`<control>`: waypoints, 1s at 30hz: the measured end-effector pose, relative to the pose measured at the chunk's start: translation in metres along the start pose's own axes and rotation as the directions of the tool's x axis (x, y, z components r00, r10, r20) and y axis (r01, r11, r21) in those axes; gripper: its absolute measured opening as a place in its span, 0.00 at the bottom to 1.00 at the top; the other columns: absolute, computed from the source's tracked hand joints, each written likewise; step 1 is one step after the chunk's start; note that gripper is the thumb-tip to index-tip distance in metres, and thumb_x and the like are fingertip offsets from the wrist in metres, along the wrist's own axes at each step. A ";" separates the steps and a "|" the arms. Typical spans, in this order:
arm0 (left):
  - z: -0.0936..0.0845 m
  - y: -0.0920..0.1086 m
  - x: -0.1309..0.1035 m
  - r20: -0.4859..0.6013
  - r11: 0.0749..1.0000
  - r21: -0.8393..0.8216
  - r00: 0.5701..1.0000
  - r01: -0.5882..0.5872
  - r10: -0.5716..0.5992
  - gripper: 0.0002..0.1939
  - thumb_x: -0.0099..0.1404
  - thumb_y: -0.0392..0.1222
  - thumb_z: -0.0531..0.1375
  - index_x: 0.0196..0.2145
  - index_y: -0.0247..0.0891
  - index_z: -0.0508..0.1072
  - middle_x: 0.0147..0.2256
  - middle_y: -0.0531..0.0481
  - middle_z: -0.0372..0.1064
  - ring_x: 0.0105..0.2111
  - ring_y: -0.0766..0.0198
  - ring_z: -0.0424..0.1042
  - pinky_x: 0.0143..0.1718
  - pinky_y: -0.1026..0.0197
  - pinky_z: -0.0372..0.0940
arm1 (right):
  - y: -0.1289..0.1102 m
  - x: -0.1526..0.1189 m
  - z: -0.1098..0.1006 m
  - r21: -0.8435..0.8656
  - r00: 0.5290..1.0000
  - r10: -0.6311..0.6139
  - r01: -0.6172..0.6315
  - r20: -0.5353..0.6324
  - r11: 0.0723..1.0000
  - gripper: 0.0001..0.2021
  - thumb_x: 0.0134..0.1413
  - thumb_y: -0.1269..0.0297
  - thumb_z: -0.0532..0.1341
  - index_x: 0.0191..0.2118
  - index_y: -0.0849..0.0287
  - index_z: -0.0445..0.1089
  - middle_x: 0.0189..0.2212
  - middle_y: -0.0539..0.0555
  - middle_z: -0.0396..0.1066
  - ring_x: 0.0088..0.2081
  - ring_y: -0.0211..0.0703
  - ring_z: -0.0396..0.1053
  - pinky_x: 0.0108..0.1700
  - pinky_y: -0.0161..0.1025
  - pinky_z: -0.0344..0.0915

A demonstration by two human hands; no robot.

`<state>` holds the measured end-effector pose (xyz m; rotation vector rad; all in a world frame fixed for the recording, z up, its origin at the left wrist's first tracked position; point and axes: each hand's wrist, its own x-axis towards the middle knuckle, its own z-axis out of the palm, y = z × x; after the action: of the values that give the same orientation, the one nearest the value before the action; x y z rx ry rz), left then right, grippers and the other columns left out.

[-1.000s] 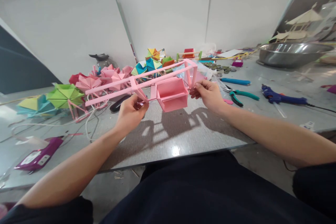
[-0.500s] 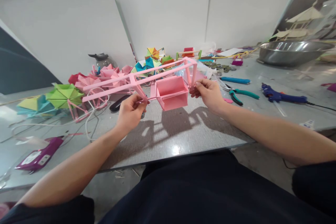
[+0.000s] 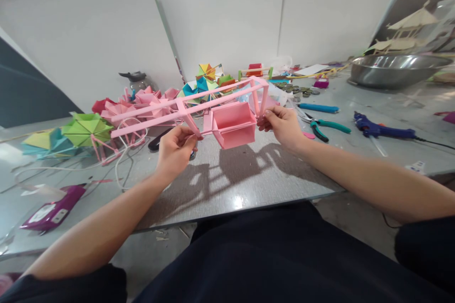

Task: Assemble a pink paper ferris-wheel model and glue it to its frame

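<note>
Above the table hangs a pink frame of thin strips [image 3: 213, 104], held up between my two hands. A pink paddle wheel [image 3: 234, 128] with flat vanes sits on a thin axle between the frame's legs. My left hand [image 3: 177, 149] is closed, thumb and fingers pinching the lower end of the frame's left leg by the axle. My right hand [image 3: 280, 123] pinches the lower right corner of the frame, beside the wheel. Its fingertips are partly hidden behind the leg. Two long strips of the frame reach out to the left.
Pliers [image 3: 323, 127], a blue-handled tool [image 3: 318, 108] and a blue glue gun [image 3: 382, 126] lie to the right. A metal bowl [image 3: 394, 73] stands behind them. At left are folded paper wheels [image 3: 87, 129], a white cord [image 3: 122, 170] and a purple power strip [image 3: 55, 210].
The frame has shifted very slightly and its wheel looks turned a little. My left fingers have moved slightly at the leg's end. My right hand keeps its hold.
</note>
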<state>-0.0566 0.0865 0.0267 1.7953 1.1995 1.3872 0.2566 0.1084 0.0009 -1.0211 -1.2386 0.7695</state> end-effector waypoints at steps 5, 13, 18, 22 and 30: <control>0.001 0.003 -0.001 -0.049 0.999 0.027 0.998 0.035 -0.033 0.05 0.62 0.44 0.67 0.33 0.41 0.77 0.33 0.48 0.81 0.24 0.64 0.74 0.24 0.62 0.67 | 0.000 0.000 0.000 0.013 1.000 0.008 -0.008 -0.005 1.000 0.13 0.63 0.55 0.70 0.31 0.55 0.73 0.26 0.52 0.79 0.26 0.39 0.75 0.29 0.37 0.69; 0.001 0.004 0.002 -0.054 0.996 0.030 0.995 0.079 -0.078 0.03 0.62 0.42 0.65 0.33 0.41 0.77 0.32 0.47 0.82 0.25 0.62 0.77 0.24 0.61 0.67 | 0.000 0.000 0.000 0.010 1.000 -0.004 0.004 -0.001 1.000 0.13 0.63 0.54 0.70 0.31 0.55 0.73 0.26 0.53 0.79 0.26 0.39 0.75 0.29 0.37 0.69; 0.001 0.004 0.002 -0.058 0.998 0.028 0.997 0.060 -0.058 0.05 0.64 0.43 0.64 0.33 0.41 0.74 0.34 0.47 0.83 0.24 0.64 0.76 0.25 0.61 0.67 | 0.000 0.001 0.000 0.017 1.000 -0.005 0.005 -0.004 1.000 0.14 0.61 0.52 0.71 0.30 0.54 0.73 0.26 0.52 0.80 0.26 0.39 0.75 0.28 0.36 0.69; 0.000 0.002 0.003 -0.052 0.999 0.035 0.999 0.012 -0.010 0.09 0.68 0.48 0.63 0.38 0.41 0.70 0.36 0.47 0.83 0.24 0.65 0.75 0.25 0.63 0.66 | 0.001 0.001 -0.001 0.007 1.000 -0.005 0.005 0.001 1.000 0.15 0.61 0.50 0.71 0.30 0.54 0.73 0.26 0.52 0.80 0.26 0.40 0.75 0.28 0.37 0.70; -0.003 -0.006 0.009 -0.095 0.997 -0.073 0.995 0.003 -0.010 0.13 0.74 0.51 0.59 0.35 0.44 0.63 0.40 0.46 0.80 0.24 0.65 0.76 0.24 0.62 0.65 | 0.001 0.002 0.000 0.039 0.999 -0.003 0.004 -0.039 0.999 0.13 0.61 0.54 0.70 0.31 0.54 0.72 0.26 0.52 0.79 0.25 0.39 0.73 0.30 0.38 0.70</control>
<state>-0.0609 0.0970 0.0263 1.6910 1.1861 1.5079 0.2574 0.1104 0.0009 -0.9977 -1.1873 0.7648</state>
